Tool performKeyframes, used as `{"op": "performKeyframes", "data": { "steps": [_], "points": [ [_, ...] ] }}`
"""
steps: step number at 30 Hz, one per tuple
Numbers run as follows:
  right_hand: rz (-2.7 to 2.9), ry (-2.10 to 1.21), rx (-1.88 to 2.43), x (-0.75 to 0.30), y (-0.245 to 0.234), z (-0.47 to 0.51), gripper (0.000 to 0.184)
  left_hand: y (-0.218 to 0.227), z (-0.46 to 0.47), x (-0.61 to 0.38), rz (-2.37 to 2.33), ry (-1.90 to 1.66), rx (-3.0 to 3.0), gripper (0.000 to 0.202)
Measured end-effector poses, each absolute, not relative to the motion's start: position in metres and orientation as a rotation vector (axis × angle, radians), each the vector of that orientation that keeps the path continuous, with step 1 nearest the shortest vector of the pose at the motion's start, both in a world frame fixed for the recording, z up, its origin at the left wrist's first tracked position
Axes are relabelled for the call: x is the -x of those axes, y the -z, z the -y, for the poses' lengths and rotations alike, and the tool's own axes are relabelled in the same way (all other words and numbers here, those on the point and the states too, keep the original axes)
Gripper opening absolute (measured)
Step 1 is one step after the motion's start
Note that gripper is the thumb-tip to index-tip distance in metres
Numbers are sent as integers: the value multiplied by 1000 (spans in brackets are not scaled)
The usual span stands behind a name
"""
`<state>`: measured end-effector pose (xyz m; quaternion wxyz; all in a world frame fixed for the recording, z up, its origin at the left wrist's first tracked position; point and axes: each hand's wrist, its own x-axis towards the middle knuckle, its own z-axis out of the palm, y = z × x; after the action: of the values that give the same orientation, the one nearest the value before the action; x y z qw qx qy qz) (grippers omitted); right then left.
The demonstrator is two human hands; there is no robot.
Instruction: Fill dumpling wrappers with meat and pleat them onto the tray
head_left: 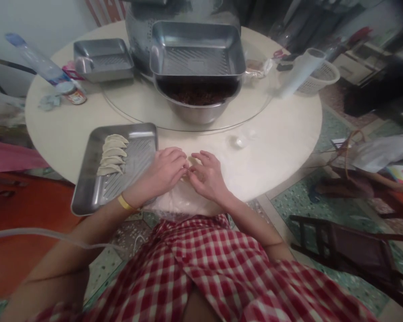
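Note:
Over the table's near edge, my left hand and my right hand meet, fingertips pinched together. Between them is a dumpling, a pale bit of dough mostly hidden by my fingers. To the left lies a metal tray with a row of several folded dumplings along its left part. Under my hands is a clear plastic sheet. A small white lump, perhaps dough or a lid, sits right of my hands.
Beyond my hands, a metal bowl of dark filling stands on the glass turntable, an empty deep tray at its back rim. Another tray, a bottle, a jar and a white basket stand around.

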<state>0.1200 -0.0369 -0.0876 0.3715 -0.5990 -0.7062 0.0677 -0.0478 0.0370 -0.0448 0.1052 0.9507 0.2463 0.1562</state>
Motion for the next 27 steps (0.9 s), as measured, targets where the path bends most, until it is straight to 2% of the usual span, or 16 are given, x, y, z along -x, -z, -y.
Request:
{"op": "performKeyframes", "data": {
  "steps": [5,8,12,20,24,27],
  "points": [
    [1855,-224,1582,-119,87,36,13,42,-24,52,-841,-545,-2826,20],
    [1800,-185,1543,-120,89,33,17,41,-8,58,-975,-603,-2827,22],
    [1735,-177,1517,-123,91,27,17,46,11,61,-1002,-527,-2923,27],
    [1596,-459,1552,-146,76,-3,13,55,20,66,-1007,-572,-2947,26],
    [1570,-557,1573,-155,57,-20,14,51,20,67,-906,-685,-2529,29],
    [1647,-560,1541,-155,40,-33,18,43,21,55,-943,-828,-1713,35]
  ]
}}
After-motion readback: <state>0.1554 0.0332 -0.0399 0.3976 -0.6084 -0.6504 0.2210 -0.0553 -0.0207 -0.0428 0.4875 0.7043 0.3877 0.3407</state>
